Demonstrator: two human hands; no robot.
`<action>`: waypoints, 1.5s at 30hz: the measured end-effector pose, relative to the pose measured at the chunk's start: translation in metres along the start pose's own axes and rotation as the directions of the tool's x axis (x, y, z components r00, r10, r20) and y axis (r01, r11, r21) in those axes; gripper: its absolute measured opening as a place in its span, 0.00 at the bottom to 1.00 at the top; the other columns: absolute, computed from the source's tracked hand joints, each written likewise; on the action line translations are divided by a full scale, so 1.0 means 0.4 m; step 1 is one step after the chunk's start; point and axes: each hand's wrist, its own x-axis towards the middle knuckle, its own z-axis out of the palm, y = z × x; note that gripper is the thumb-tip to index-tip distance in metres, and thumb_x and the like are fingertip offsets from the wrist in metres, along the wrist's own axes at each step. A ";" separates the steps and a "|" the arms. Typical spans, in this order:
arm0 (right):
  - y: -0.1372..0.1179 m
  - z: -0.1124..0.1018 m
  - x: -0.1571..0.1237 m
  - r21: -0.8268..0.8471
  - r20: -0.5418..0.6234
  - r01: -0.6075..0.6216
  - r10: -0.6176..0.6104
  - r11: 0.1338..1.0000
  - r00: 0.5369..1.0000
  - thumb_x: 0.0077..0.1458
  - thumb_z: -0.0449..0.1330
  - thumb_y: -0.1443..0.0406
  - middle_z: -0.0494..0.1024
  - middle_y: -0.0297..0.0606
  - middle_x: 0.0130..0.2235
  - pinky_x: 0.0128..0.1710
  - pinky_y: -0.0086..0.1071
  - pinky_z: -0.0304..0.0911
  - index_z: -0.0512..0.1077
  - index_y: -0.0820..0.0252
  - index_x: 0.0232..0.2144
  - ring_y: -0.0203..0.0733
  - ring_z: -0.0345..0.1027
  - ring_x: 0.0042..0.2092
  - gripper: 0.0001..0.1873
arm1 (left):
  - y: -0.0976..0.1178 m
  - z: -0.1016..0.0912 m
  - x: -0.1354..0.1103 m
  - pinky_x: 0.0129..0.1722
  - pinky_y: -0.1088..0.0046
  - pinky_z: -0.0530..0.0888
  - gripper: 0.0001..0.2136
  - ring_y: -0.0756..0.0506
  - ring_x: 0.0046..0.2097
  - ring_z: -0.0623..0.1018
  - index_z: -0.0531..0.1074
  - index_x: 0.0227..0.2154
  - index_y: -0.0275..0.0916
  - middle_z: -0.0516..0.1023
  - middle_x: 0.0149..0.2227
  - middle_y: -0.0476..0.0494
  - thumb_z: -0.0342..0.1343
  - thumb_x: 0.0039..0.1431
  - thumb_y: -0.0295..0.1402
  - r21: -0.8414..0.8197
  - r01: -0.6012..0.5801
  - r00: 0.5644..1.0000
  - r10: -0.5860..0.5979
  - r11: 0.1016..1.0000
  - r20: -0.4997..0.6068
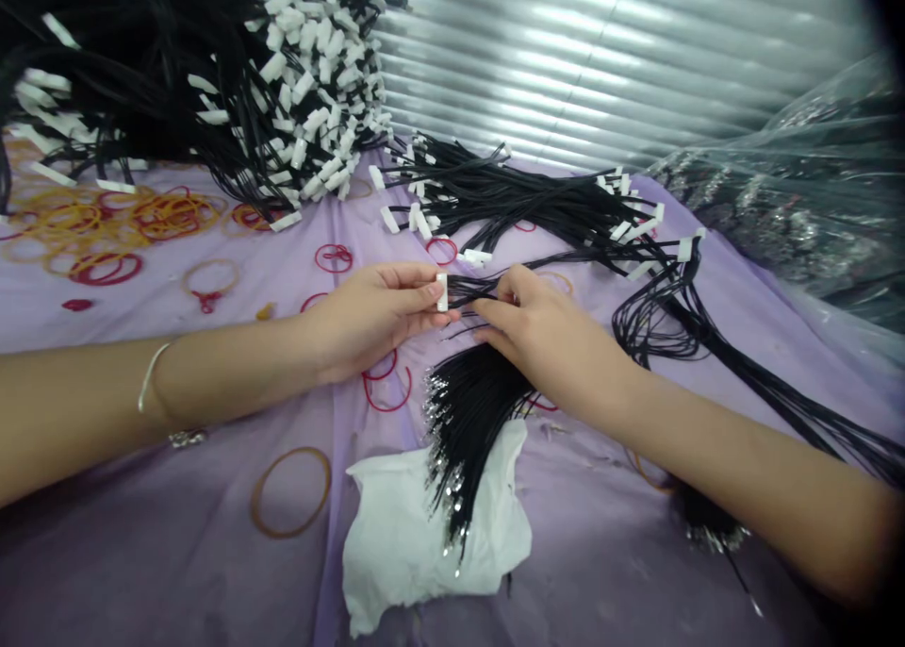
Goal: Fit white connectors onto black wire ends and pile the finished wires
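My left hand [374,312] pinches a small white connector [442,291] with thin black wires running out of it to the right. My right hand [544,331] is closed in a pinch on those black wires [472,290] just beside the connector. Under my right hand lies a bundle of loose black wires with metal tips [463,439], fanned over a white tissue [417,534]. All of it rests on a purple cloth [176,553].
A large heap of finished black wires with white connectors [283,81] fills the back left; a smaller pile [537,204] lies behind my hands. Rubber bands [106,223] are scattered at left, one brown band [289,491] near me. Clear plastic bags [813,185] at right.
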 end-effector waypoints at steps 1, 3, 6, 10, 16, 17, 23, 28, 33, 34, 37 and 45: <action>0.001 0.001 0.003 -0.002 0.012 -0.003 0.003 1.000 1.000 0.58 0.54 0.67 0.65 0.43 0.35 0.33 0.35 0.56 0.75 0.61 0.41 0.40 0.57 0.32 0.11 | -0.001 0.000 0.001 0.39 0.80 0.74 0.05 0.54 0.32 0.77 0.75 0.27 0.29 0.77 0.29 0.46 0.56 0.55 0.19 0.003 -0.002 1.000 0.002 1.000 0.005; 0.005 0.002 0.005 0.038 0.008 -0.003 0.003 0.999 1.000 0.57 0.55 0.66 0.65 0.43 0.36 0.35 0.36 0.56 0.76 0.61 0.38 0.41 0.57 0.34 0.10 | -0.003 0.000 0.001 0.40 0.79 0.74 0.06 0.54 0.32 0.76 0.76 0.26 0.30 0.76 0.29 0.46 0.56 0.55 0.19 0.002 -0.005 1.000 0.004 1.000 0.018; 0.012 0.000 -0.002 0.144 -0.063 0.064 -0.055 0.987 0.996 0.56 0.57 0.66 0.66 0.42 0.36 0.38 0.36 0.57 0.76 0.61 0.33 0.42 0.59 0.37 0.07 | -0.002 0.000 -0.001 0.40 0.79 0.74 0.07 0.54 0.32 0.76 0.76 0.25 0.31 0.76 0.28 0.48 0.56 0.55 0.19 -0.017 -0.011 1.000 0.011 1.000 0.021; 0.005 -0.025 -0.023 0.300 -0.221 0.190 -0.125 0.935 0.967 0.60 0.52 0.68 0.70 0.43 0.39 0.43 0.36 0.59 0.71 0.62 0.34 0.42 0.63 0.42 0.07 | 0.006 -0.001 -0.004 0.40 0.80 0.74 0.07 0.54 0.32 0.76 0.75 0.25 0.31 0.76 0.27 0.48 0.56 0.55 0.19 -0.010 -0.001 0.999 0.001 1.000 0.038; -0.015 -0.077 -0.038 0.511 -0.141 -0.008 0.093 0.860 0.986 0.58 0.53 0.67 0.75 0.34 0.32 0.33 0.30 0.60 0.70 0.56 0.32 0.36 0.67 0.33 0.05 | 0.007 -0.002 -0.016 0.38 0.79 0.74 0.04 0.53 0.32 0.77 0.76 0.29 0.31 0.78 0.31 0.45 0.58 0.53 0.20 0.145 0.010 0.991 -0.029 0.989 0.130; -0.014 -0.079 -0.036 0.540 -0.101 -0.053 0.127 0.840 0.987 0.57 0.54 0.67 0.74 0.33 0.30 0.31 0.30 0.59 0.70 0.56 0.30 0.35 0.66 0.31 0.05 | 0.006 -0.002 -0.019 0.38 0.79 0.74 0.04 0.53 0.32 0.77 0.76 0.30 0.32 0.78 0.31 0.45 0.58 0.54 0.21 0.176 0.003 0.988 -0.031 0.984 0.153; -0.002 -0.072 -0.024 0.693 0.080 -0.204 0.208 0.691 0.975 0.49 0.56 0.70 0.64 0.28 0.20 0.22 0.26 0.49 0.67 0.60 0.20 0.29 0.53 0.23 0.07 | 0.002 -0.005 -0.022 0.38 0.80 0.74 0.06 0.51 0.34 0.78 0.77 0.32 0.32 0.79 0.31 0.43 0.55 0.58 0.22 0.270 0.028 0.967 -0.095 0.963 0.237; 0.000 -0.071 -0.023 0.723 0.118 -0.226 0.206 0.653 0.972 0.46 0.56 0.71 0.62 0.28 0.19 0.19 0.25 0.47 0.68 0.61 0.19 0.28 0.51 0.22 0.06 | 0.001 -0.005 -0.020 0.39 0.79 0.75 0.06 0.52 0.34 0.79 0.76 0.33 0.31 0.79 0.31 0.43 0.54 0.58 0.21 0.260 0.051 0.968 -0.112 0.964 0.225; 0.001 -0.068 -0.025 0.753 0.113 -0.244 0.245 0.612 0.963 0.45 0.56 0.71 0.64 0.29 0.19 0.18 0.25 0.47 0.68 0.62 0.19 0.28 0.52 0.21 0.05 | 0.003 -0.006 -0.021 0.39 0.79 0.75 0.06 0.51 0.35 0.79 0.76 0.32 0.32 0.80 0.32 0.43 0.55 0.58 0.22 0.239 0.056 0.968 -0.111 0.969 0.224; 0.001 -0.067 -0.025 0.751 0.105 -0.244 0.253 0.614 0.962 0.44 0.56 0.71 0.64 0.29 0.19 0.18 0.25 0.48 0.68 0.62 0.19 0.28 0.52 0.21 0.05 | 0.003 -0.005 -0.021 0.39 0.79 0.75 0.05 0.51 0.35 0.79 0.76 0.32 0.32 0.80 0.32 0.44 0.55 0.57 0.22 0.239 0.058 0.969 -0.112 0.969 0.222; 0.000 -0.066 -0.025 0.750 0.097 -0.244 0.263 0.615 0.960 0.44 0.56 0.71 0.64 0.29 0.19 0.18 0.25 0.48 0.69 0.62 0.19 0.28 0.53 0.21 0.05 | 0.003 -0.004 -0.020 0.38 0.80 0.75 0.05 0.52 0.34 0.79 0.76 0.31 0.32 0.79 0.31 0.44 0.55 0.57 0.21 0.241 0.061 0.971 -0.114 0.969 0.211; -0.004 -0.067 -0.026 0.737 0.085 -0.243 0.271 0.631 0.959 0.45 0.56 0.71 0.64 0.29 0.19 0.19 0.25 0.48 0.68 0.62 0.18 0.28 0.52 0.22 0.06 | 0.001 -0.005 -0.017 0.37 0.81 0.74 0.04 0.52 0.34 0.78 0.76 0.32 0.32 0.79 0.30 0.44 0.56 0.57 0.22 0.260 0.061 0.973 -0.115 0.964 0.198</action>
